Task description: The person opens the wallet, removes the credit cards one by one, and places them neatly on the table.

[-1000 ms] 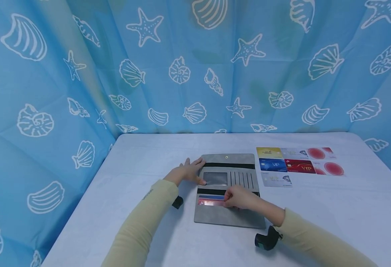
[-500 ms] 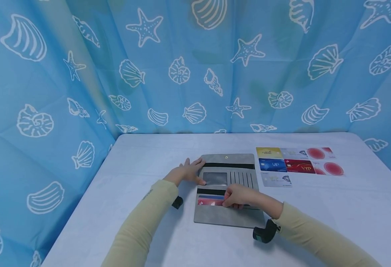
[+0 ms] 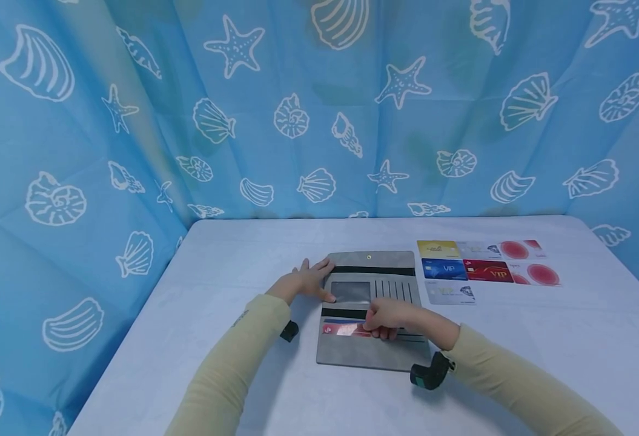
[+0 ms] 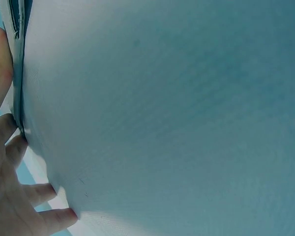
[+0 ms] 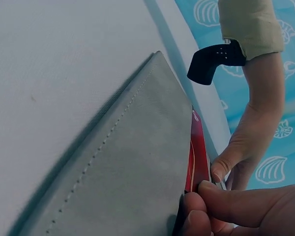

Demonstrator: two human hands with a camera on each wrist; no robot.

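An opened grey wallet point(image 3: 352, 353) lies flat on the table, with black bands, a clear window point(image 3: 350, 292) and a row of card slots. My left hand point(image 3: 309, 282) rests along its left edge, fingers spread and thumb near the window. With thumb and fingers my right hand point(image 3: 397, 317) pinches a red card point(image 3: 341, 329) at the lower pocket. In the right wrist view this red card point(image 5: 198, 155) stands partly out behind the grey flap point(image 5: 137, 157); its lower part is hidden. A thin blue strip point(image 3: 334, 321) shows just above it.
Right of the wallet lie several cards in rows, among them a gold card point(image 3: 438, 249), a blue VIP card point(image 3: 444, 269) and a red VIP card point(image 3: 488, 271). A silver card point(image 3: 450, 293) lies nearest the wallet. Behind the table hangs a blue curtain point(image 3: 275, 145).
My right hand has shifted slightly left and away from me at the pocket, its wrist following. Less blue shows above the red card. The left hand keeps its place.
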